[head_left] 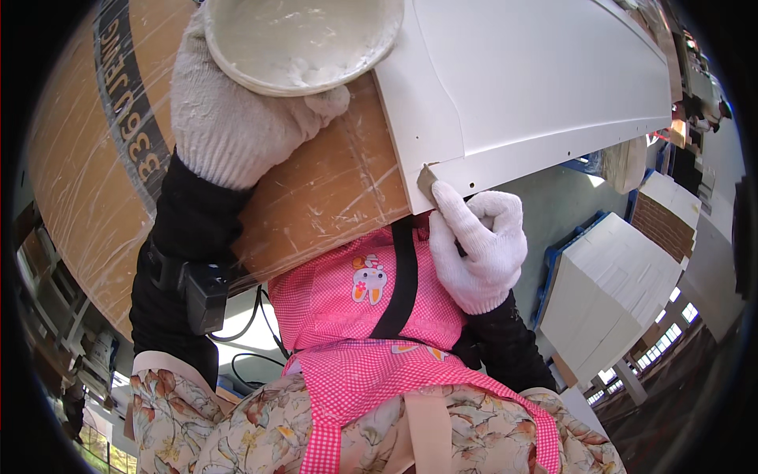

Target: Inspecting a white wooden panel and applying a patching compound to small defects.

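My left hand (237, 118), in a white knitted glove, is closed around a round white tub (304, 87). White paste lies in the tub and smears its inner wall. In my gloved right hand (479, 249) is a small flat scraper (427, 186), grey-brown, gripped between thumb and fingers with the index finger stretched along it. Its blade touches the near left corner of a white panel (537, 71). Small dark holes dot that panel's near edge, and a raised contour runs across its face. The scraper's lower part is hidden by my fingers.
Beneath the panel and tub is a brown cardboard surface (332, 189) wrapped in clear film, with a dark printed band at left. Stacked white panels (612, 292) stand on blue pallets to the right. Dark cables (260, 316) hang near my left forearm.
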A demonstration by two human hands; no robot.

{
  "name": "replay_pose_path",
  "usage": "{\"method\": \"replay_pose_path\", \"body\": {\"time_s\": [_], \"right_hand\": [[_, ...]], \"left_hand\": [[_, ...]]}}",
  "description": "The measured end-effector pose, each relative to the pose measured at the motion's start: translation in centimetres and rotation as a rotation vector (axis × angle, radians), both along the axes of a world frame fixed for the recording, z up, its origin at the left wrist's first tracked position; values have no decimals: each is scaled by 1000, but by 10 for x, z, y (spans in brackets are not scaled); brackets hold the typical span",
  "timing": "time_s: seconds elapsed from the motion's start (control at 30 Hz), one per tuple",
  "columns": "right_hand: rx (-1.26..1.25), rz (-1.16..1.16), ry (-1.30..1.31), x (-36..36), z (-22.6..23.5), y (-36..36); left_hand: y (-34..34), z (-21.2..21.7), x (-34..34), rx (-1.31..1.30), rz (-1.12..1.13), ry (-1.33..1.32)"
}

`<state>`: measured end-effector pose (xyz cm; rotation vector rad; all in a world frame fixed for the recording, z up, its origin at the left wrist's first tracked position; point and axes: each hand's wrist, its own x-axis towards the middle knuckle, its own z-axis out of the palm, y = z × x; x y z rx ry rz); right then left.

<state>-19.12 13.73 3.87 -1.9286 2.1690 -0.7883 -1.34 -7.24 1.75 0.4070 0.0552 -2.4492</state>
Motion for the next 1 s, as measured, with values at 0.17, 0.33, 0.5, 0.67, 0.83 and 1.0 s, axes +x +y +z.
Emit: {"method": "replay_pose_path", "body": {"time_s": [0.17, 0.33, 0.5, 0.67, 0.83, 1.0], "right_hand": [[48, -22, -14, 5, 2, -1], [74, -14, -16, 5, 2, -3], [139, -25, -35, 6, 7, -1], [71, -27, -69, 5, 10, -2], [45, -22, -65, 5, 6, -5], [29, 9, -17, 5, 6, -5]], "left_hand": [[-1, -8, 1, -111, -30, 94], [-3, -9, 1, -97, -36, 193], [-4, 0, -2, 19, -18, 125], [-6, -1, -1, 118, 7, 59], [-5, 6, -4, 123, 12, 60], [-8, 4, -3, 115, -12, 77]]}}
